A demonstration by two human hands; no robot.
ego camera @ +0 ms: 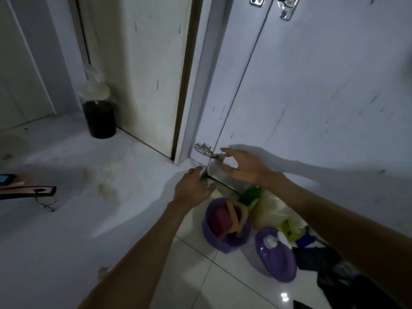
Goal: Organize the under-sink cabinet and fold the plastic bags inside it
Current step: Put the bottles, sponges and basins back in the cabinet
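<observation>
The under-sink cabinet's white floor (pixel 89 219) fills the left half of the view, and its open door (pixel 312 97) stands at the right. My left hand (pixel 194 186) rests at the door's bottom corner with its back toward me and its fingers hidden. My right hand (pixel 243 168) hovers with fingers spread beside the lower hinge (pixel 204 149), holding nothing. Pale plastic bags (pixel 269 208) lie crumpled on the tiled floor below the door, beside a green bottle (pixel 252 194).
A dark container (pixel 100 119) topped with a white bag stands at the cabinet's back. A wooden-handled item (pixel 26 189) lies at the left edge. On the tiles sit a purple basket (pixel 214 237) of coloured items, a purple bowl (pixel 278 264) and dark bags (pixel 316 257).
</observation>
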